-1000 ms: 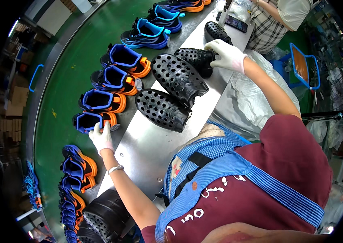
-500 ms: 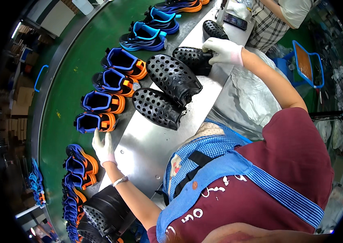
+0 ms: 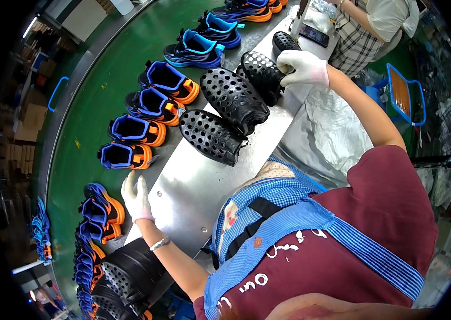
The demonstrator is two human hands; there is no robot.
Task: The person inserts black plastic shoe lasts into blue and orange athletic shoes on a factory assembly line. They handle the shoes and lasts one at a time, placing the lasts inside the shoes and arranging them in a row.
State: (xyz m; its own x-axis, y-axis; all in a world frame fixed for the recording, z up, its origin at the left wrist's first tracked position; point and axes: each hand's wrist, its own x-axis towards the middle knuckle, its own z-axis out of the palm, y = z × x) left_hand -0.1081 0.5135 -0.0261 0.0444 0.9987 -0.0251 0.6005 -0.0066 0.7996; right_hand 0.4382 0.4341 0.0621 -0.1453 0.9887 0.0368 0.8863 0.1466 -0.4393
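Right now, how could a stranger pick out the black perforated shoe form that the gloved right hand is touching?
Find the long grey metal worktable beside the green conveyor belt. Three black perforated shoe forms lie in a row along it. The wanted black perforated shoe form is the farthest of these, and the only one with the white-gloved right hand on it.

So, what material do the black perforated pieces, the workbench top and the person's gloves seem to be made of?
Black perforated pieces: probably moulded rubber or foam, matt with a slight sheen and regular round holes. Workbench top: likely sheet metal, a brushed grey that reflects light. The gloves on the left hand and right hand: apparently white knitted fabric, soft and wrinkled.
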